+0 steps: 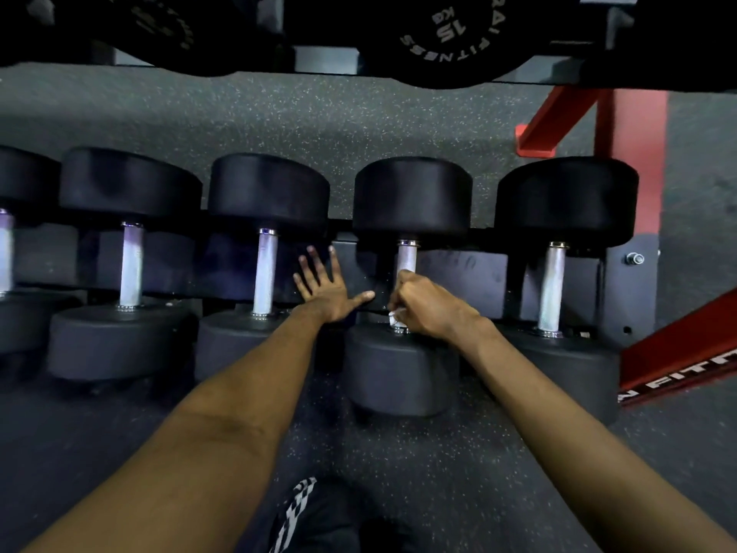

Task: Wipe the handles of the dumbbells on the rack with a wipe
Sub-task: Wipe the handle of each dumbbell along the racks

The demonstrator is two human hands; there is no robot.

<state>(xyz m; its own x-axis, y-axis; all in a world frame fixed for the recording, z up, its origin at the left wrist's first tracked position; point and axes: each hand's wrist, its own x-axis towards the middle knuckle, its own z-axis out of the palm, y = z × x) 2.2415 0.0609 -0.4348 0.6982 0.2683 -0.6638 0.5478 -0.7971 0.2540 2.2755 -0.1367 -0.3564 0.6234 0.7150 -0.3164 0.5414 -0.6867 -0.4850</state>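
Note:
Several black dumbbells with silver handles lie side by side on a low rack (pixel 478 281). My right hand (pixel 424 303) grips the handle (pixel 407 255) of the second dumbbell from the right, with a white wipe (pixel 396 316) bunched under the fingers near the handle's lower end. Only the top of that handle shows above my fist. My left hand (pixel 329 287) is spread flat, fingers straight, resting on the rack between that dumbbell and the one to its left (pixel 266 269). The far-right dumbbell's handle (pixel 553 287) is bare.
A red frame (pixel 638 125) stands at the right with a red lettered beam (pixel 686 353) lower down. A black 15 kg plate (pixel 454 33) hangs above. Speckled rubber floor (pixel 279 113) lies behind and under the rack. My dark patterned trousers (pixel 303 512) show at the bottom.

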